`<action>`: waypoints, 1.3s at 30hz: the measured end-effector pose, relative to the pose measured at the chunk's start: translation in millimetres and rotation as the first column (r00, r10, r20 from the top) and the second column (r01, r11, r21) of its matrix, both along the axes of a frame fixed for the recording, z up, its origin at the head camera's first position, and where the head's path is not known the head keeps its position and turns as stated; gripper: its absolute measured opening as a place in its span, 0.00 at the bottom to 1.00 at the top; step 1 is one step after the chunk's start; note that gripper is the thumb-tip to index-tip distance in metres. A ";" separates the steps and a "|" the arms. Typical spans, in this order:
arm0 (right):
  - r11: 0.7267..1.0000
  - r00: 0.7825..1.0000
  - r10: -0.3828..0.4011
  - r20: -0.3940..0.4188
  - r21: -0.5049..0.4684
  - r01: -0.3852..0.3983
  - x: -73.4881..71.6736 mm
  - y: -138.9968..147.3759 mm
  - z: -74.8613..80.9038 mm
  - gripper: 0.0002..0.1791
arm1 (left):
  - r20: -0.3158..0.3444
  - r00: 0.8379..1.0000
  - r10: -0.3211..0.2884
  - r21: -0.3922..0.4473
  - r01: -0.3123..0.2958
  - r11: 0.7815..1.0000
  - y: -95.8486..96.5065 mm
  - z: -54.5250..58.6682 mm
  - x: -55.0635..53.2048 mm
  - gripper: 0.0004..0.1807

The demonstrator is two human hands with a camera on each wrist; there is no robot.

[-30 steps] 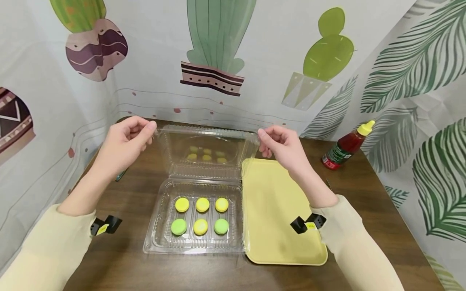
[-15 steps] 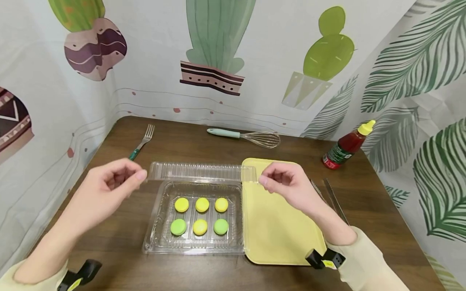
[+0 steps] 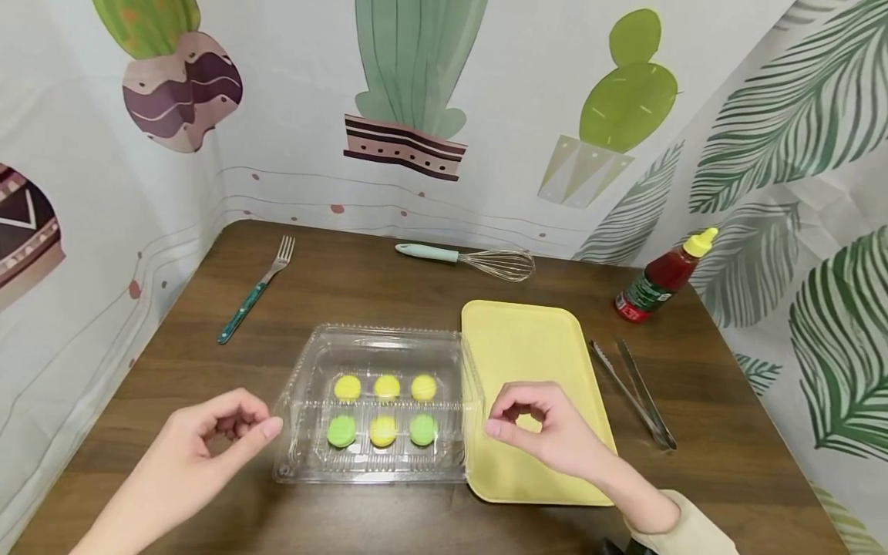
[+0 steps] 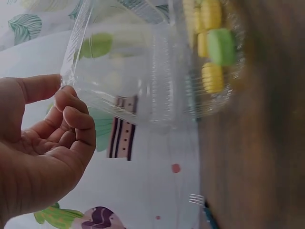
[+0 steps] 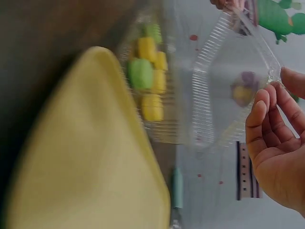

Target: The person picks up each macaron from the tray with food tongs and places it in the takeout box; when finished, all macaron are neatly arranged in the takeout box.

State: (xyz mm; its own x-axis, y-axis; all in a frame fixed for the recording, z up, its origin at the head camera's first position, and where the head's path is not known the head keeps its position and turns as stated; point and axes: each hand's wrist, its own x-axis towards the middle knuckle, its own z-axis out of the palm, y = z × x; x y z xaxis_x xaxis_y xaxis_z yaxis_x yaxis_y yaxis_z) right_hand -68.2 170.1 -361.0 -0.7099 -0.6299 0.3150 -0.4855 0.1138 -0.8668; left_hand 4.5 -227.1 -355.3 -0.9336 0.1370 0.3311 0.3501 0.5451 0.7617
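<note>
A clear plastic clamshell container (image 3: 375,472) holds several yellow and green macarons (image 3: 382,431) in two rows. Its hinged lid (image 4: 124,67) slants over the tray part, with the front edge raised above the macarons. At the lid's left front corner my left hand (image 3: 201,443) pinches the rim between thumb and fingers. My right hand (image 3: 551,432) pinches the opposite corner in the same way, above the yellow tray. Both wrist views show thumb and fingertips meeting on the lid's edge, the other fingers curled.
The yellow tray (image 3: 527,339) lies against the container's right side. Metal tongs (image 3: 638,397) rest to its right, with a red sauce bottle (image 3: 655,285) behind. A whisk (image 3: 465,258) lies at the back and a green-handled fork (image 3: 257,293) at the left.
Both hands have swung the lid from upright behind the container forward and down over the macarons. The fork, whisk and tongs have come into full view.
</note>
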 end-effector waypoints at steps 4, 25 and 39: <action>1.000 1.000 0.002 -0.002 0.001 -0.002 7.0 -0.8 -16.4 0.12 | 0.003 1.000 -0.017 0.013 0.017 1.000 -0.3 -16.2 6.5 0.18; 0.989 0.996 -0.087 0.032 0.125 0.082 21.9 -7.2 -54.2 0.14 | 0.065 0.993 -0.095 0.013 0.095 0.995 -2.6 -62.3 14.3 0.19; 0.965 0.970 -0.165 0.177 0.232 0.121 26.0 -5.7 -54.3 0.19 | 0.301 0.950 -0.081 0.073 0.062 0.995 -10.3 -63.9 11.6 0.13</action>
State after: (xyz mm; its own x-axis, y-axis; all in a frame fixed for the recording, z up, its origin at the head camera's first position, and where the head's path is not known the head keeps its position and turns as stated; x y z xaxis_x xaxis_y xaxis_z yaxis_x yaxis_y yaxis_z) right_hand -42.2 164.4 -415.3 -0.8312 -0.5552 0.0296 -0.2759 0.3657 -0.8889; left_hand 16.1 -237.4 -419.2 -0.9798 0.1951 0.0437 0.1335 0.4759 0.8693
